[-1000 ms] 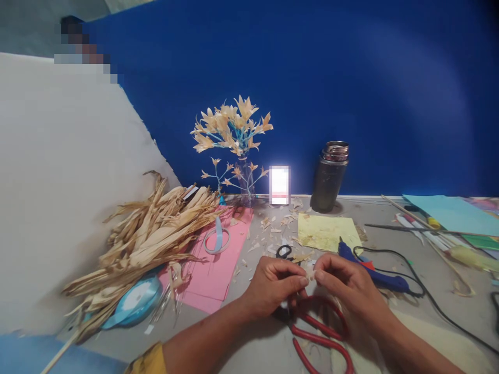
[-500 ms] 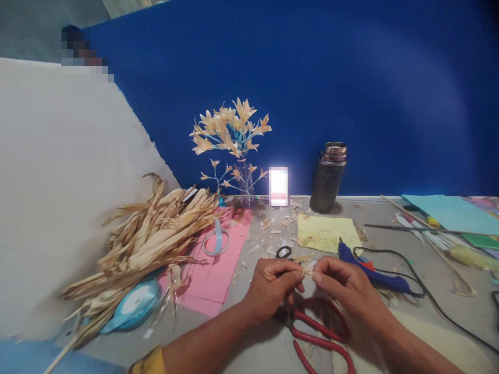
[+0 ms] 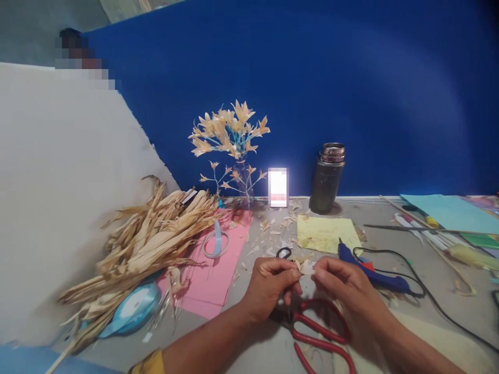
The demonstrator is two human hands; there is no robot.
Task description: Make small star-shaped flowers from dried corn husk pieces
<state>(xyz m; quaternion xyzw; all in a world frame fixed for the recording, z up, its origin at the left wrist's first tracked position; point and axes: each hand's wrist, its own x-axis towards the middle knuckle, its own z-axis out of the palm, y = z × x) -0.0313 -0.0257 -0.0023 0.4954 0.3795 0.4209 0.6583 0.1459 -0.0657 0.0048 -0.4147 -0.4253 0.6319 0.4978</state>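
The left hand is pinching a small pale husk piece between thumb and forefinger, while the right hand is gripping its other end with closed fingertips, just beyond the red-handled scissors. A blue glue gun is lying to the scissors' right, and dried husks are lying well to their left.

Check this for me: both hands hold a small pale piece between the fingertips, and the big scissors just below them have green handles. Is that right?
Not quite: the big scissors have red handles, not green, as the head view shows. The left hand and right hand do hold a small pale piece.
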